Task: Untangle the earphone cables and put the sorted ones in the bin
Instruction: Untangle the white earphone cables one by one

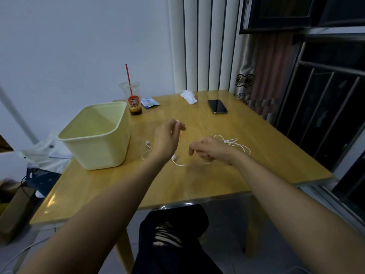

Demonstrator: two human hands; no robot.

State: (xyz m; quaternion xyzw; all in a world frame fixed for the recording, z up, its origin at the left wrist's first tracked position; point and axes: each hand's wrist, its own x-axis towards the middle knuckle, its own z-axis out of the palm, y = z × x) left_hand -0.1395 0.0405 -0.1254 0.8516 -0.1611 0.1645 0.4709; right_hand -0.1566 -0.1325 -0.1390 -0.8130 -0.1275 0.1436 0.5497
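Note:
White earphone cables (233, 143) lie in a loose tangle on the wooden table (266, 155), behind my right hand. One earbud (147, 143) rests near the bin, another earbud (173, 157) lies below my left wrist. My left hand (169, 135) is raised above the table, its fingertips pinching something small and white, probably the cable's end. My right hand (205, 150) is curled on the cable close to the tabletop. A pale yellow bin (110, 153) stands at the table's left, and nothing shows inside it.
A plastic cup with a red straw (132, 97) stands behind the bin, next to a blue packet (150, 102). A crumpled tissue (188, 96) and a dark phone (217, 106) lie at the table's far side. A window grille runs along the right.

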